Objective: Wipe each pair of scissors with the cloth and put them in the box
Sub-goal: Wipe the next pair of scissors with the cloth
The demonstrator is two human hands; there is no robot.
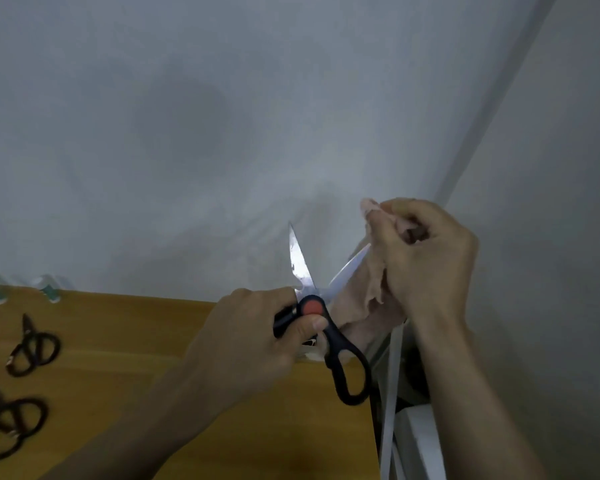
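Head view: one wide-angle frame looking down at both hands, held up in front of a pale grey wall (pixel 222 116).
Left hand (pixel 253 334): fingers and thumb curled round the handle of the black scissors (pixel 329 337), close to the pivot; thumb tip lies just under the red pivot disc (pixel 311 307).
Black scissors: blades spread wide in a V. One blade (pixel 300 261) points up and away above the left hand, bare and shiny. The other blade (pixel 349 268) slants toward the right hand, and its outer end is lost inside the cloth. One handle loop (pixel 352 375) hangs free below and right of the left hand; the second loop is hidden in the left palm.
Right hand (pixel 426 258): fingers curled, pinching the pink cloth (pixel 368 289) round the slanted blade; a fold of cloth sticks out above the knuckles and the rest hangs down below the hand.
Wooden table (pixel 153 375): under the left forearm, its right edge below the hanging handle loop.
Other scissors: two dark pairs lie on the table well left of the left hand, one nearer the wall (pixel 32 348) and one nearer the person (pixel 11 427). Blurred; detail not readable.
Box: cannot tell which item, if any, is the box. A white object (pixel 420 441) sits below the right forearm, beyond the table edge.
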